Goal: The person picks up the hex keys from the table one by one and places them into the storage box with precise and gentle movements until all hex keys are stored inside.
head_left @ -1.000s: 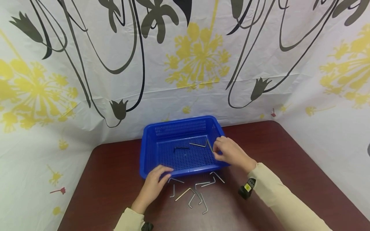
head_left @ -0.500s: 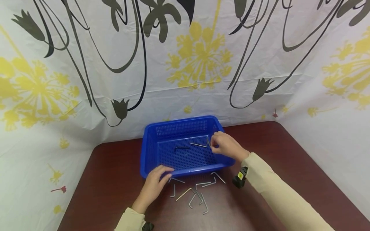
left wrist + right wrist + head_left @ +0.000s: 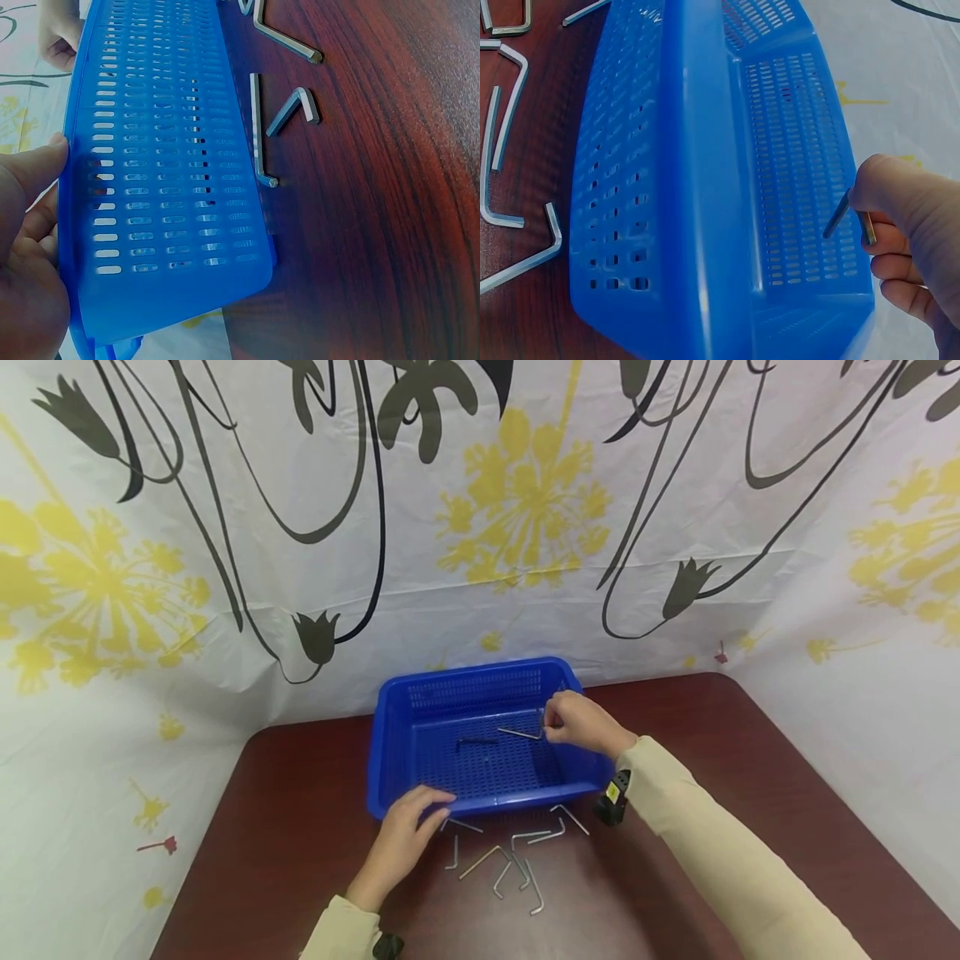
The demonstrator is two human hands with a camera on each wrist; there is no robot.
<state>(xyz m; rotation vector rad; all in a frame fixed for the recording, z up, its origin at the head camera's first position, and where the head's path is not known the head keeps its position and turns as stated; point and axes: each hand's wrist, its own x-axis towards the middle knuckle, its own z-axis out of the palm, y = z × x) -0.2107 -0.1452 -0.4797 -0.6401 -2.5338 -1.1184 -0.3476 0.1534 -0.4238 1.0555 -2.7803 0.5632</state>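
Note:
My right hand (image 3: 583,722) is over the right side of the blue plastic basket (image 3: 491,800). Thumb and fingertips pinch an L-shaped hex key (image 3: 867,228), best seen in the right wrist view; part of it is hidden by the fingers. My left hand (image 3: 408,831) holds the basket's near rim at the left corner, thumb outside and fingers over the edge. On the basket floor lie a dark hex key (image 3: 477,741) and a longer metallic hex key (image 3: 519,733), whose right end is close to my right fingers in the head view.
Several loose hex keys, among them a brass-toned one (image 3: 478,862) and a silver one (image 3: 536,889), lie on the dark red-brown table (image 3: 300,793) before the basket. A patterned white cloth (image 3: 450,610) hangs behind and at both sides.
My right hand has moved up and slightly left over the basket with the hex key pinched in it. The left hand stays at the rim. The head view has shifted slightly.

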